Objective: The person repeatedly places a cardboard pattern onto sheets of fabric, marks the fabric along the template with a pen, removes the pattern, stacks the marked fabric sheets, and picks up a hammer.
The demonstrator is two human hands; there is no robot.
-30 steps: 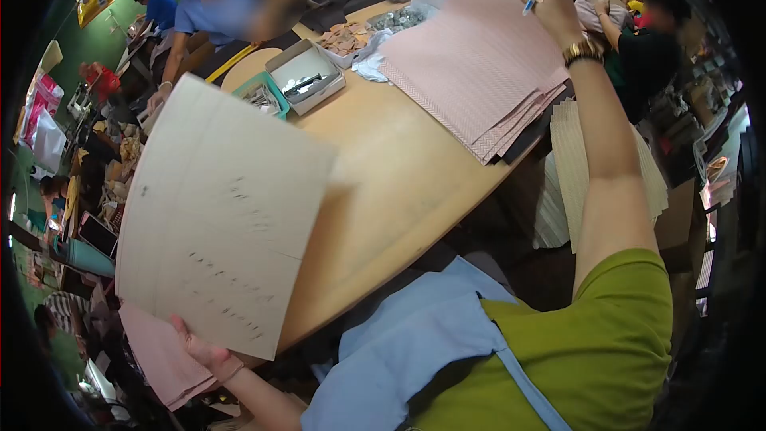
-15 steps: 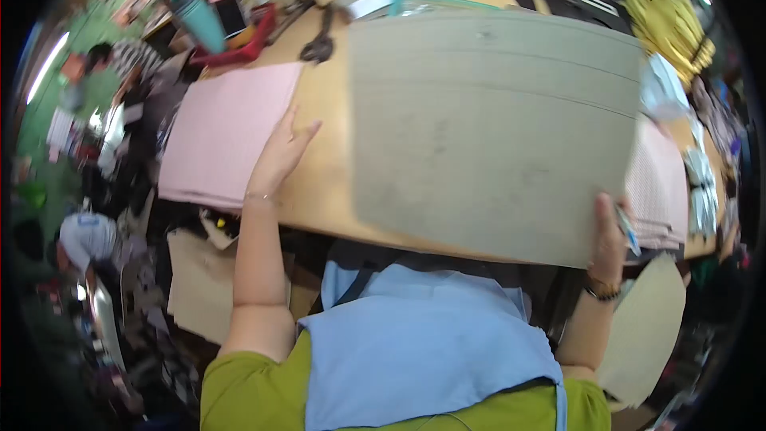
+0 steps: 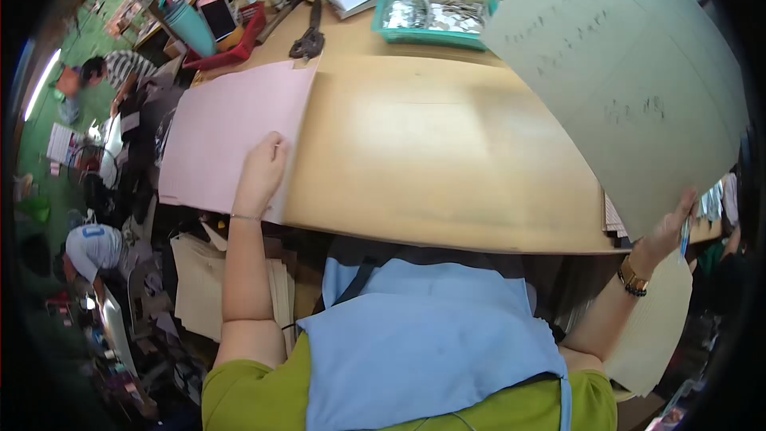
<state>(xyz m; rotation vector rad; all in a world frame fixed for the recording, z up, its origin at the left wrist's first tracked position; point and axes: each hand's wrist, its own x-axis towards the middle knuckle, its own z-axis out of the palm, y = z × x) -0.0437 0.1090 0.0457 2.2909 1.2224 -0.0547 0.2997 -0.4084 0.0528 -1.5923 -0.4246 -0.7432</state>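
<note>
Holding board [image 3: 622, 104] aside rn?
"Yep, over table's [image 3: 407, 160] R end; R hand [image 3: 664, 227] clamped on it + pen [image 3: 685, 238]. L hand [image 3: 262, 172] on pink sheets [image 3: 215, 128], can't tell if gripping."
"Next move needs?"
"Prob. board clear of tray [image 3: 427, 37]."

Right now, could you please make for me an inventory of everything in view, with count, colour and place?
Sheet: 1, grey-green with dark marks, held up at right
Pen: 1, pale blue, in the right hand
Pink stack: 1, pink, table's left side
Table: 1, light wood, centre
Basket: 1, teal, far side
Scissors: 1, dark, far left
Red tray: 1, red, far left corner
Bottle: 1, teal, by the red tray
Background items: too small to count
Apron: 1, light blue, on the wearer
Left hand: 1, bare, at the pink stack's right part
Right hand: 1, bare, at the sheet's lower edge
</note>
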